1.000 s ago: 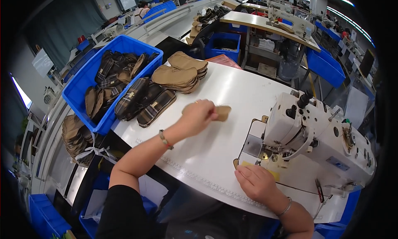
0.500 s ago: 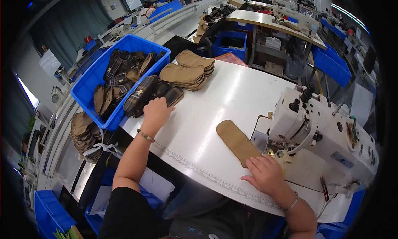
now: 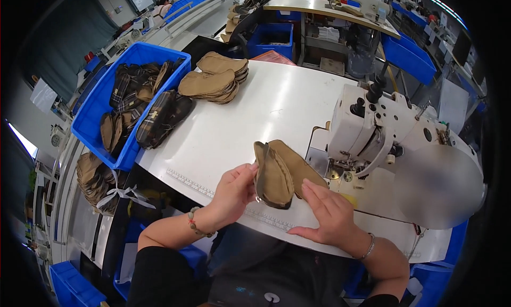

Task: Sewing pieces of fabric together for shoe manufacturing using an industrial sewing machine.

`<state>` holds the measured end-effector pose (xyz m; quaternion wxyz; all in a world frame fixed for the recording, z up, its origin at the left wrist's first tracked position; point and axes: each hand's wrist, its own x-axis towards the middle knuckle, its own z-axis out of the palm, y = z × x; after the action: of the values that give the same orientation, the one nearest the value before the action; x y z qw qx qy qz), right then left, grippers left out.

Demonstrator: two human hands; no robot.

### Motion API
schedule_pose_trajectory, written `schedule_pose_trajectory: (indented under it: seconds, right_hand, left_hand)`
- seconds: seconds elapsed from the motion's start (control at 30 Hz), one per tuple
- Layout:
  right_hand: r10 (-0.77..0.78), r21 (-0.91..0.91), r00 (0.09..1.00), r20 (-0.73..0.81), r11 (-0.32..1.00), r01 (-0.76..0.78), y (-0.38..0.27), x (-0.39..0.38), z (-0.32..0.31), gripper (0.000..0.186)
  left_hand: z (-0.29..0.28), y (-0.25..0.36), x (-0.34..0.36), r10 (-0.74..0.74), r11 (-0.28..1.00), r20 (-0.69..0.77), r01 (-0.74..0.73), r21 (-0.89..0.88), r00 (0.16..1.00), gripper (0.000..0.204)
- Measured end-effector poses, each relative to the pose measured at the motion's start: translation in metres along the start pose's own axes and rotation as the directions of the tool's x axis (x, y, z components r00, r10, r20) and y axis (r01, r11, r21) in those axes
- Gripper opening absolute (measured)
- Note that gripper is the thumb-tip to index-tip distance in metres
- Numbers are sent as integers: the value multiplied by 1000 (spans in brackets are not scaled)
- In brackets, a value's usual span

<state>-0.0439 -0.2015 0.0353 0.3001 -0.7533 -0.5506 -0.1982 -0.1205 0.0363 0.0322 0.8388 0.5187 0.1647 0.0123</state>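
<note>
- Left hand (image 3: 234, 195), grip closed, is pinching a tan-lined shoe upper (image 3: 275, 183).
- Right hand (image 3: 334, 216), grip standing open, is perhaps touching the tan sole (image 3: 299, 169).

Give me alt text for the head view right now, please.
A person's left hand holds a tan-lined fabric piece above a white table; the right hand, fingers extended, is by a flat tan piece. A sewing machine stands at right, a blue bin at left.
</note>
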Motion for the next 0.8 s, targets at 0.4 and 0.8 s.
schedule_pose_trajectory:
  seconds: [0.4, 0.8]
  right_hand:
    - [277, 856, 891, 360, 281, -434, -4, -21, -1, 34]
    - [112, 539, 546, 830, 94, -837, 13, -18, 2, 18]
  left_hand:
    - [42, 34, -12, 514, 312, 558, -747, 586, 652, 29]
    - [21, -10, 2, -188, 970, 405, 104, 221, 895, 20]
